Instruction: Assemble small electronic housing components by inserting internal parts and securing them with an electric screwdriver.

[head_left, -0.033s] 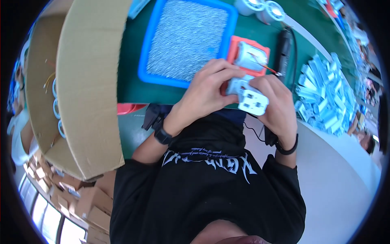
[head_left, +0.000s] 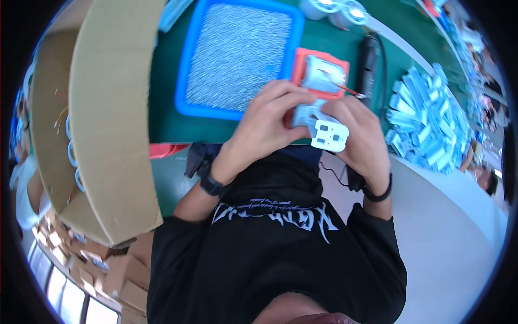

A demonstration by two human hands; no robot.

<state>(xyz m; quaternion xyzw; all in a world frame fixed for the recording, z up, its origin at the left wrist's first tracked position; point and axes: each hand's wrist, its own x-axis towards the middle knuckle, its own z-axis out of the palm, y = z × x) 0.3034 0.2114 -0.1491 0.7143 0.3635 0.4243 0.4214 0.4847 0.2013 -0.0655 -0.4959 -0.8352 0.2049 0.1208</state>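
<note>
Both hands are closed on a pale plastic housing (head_left: 305,115) just above the table's near edge. Its white end plate (head_left: 330,136), with small dark rectangular cutouts, faces up toward me. My left hand (head_left: 268,114) grips the housing from the left, thumb below and fingers above. My right hand (head_left: 357,129) wraps its right side, its fingers bent over the top and partly hidden. Directly beyond the hands lies an orange-red holder (head_left: 300,65) bearing a white rounded part (head_left: 322,75). Thin red and yellow wires (head_left: 345,87) run from this part to the right.
Left of the holder stands a blue tray (head_left: 183,81) full of small metal pieces. A black pen-shaped tool (head_left: 368,66) with a cable lies right. Light blue plastic pieces (head_left: 423,121) form a heap farther right. White round parts (head_left: 348,15) stand behind. A tall cardboard box (head_left: 113,124) borders the left.
The whole view has shifted slightly, so the table things sit farther left. The housing's end plate has turned a little in my hands. Both hands keep their grip.
</note>
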